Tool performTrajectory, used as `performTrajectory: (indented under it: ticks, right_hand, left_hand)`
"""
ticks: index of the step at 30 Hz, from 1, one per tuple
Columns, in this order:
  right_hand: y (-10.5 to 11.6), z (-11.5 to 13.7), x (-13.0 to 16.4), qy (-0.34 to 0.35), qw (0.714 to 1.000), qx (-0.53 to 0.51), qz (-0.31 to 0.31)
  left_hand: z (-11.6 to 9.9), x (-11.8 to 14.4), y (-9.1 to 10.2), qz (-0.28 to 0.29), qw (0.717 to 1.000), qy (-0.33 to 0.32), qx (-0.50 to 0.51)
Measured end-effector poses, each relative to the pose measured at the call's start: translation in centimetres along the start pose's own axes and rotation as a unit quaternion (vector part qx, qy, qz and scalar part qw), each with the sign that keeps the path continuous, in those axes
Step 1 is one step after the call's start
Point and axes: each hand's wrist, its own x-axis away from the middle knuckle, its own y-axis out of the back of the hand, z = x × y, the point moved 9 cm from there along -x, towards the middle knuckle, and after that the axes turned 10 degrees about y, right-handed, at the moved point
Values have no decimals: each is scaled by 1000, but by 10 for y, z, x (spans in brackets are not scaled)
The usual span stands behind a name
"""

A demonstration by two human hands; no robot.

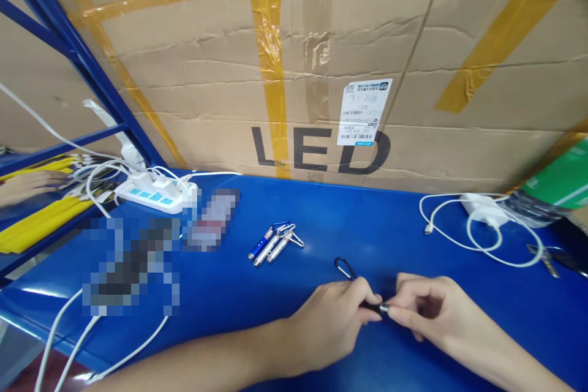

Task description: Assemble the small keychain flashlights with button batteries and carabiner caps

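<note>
My left hand (328,321) is closed around a small black flashlight (370,305), and a black carabiner clip (343,267) sticks out above its knuckles. Thumb and fingertips of my right hand (425,306) pinch the silvery end of the same flashlight. Most of the barrel is hidden by my left fingers. Farther back on the blue table (321,220), a blue flashlight (261,243) lies beside two silver flashlights (278,248), each with a carabiner clip at its far end.
A large cardboard box (206,86) marked LED stands behind the table. At left are a white power strip (158,193), white cables, blurred items and yellow strips (41,223) with another person's hand (32,187). A white charger (483,208) with coiled cable lies right.
</note>
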Motion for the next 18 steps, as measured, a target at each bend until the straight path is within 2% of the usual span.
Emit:
performTrajectory:
  ticks: [3, 9, 15, 18]
  right_hand:
    - [-3, -4, 4, -43, 997, -56, -12]
    - [-7, -16, 6, -69, 995, -68, 19]
    - [-7, -16, 4, -58, 997, -37, 19]
    - [-1, -7, 0, -7, 1000, 19, 15]
  left_hand:
    - [0, 0, 5, -25, 999, 5, 28]
    - [-3, 0, 12, -56, 996, 0, 63]
    - [-7, 0, 17, -80, 996, -8, 43]
    - [-6, 0, 19, -87, 995, 2, 52]
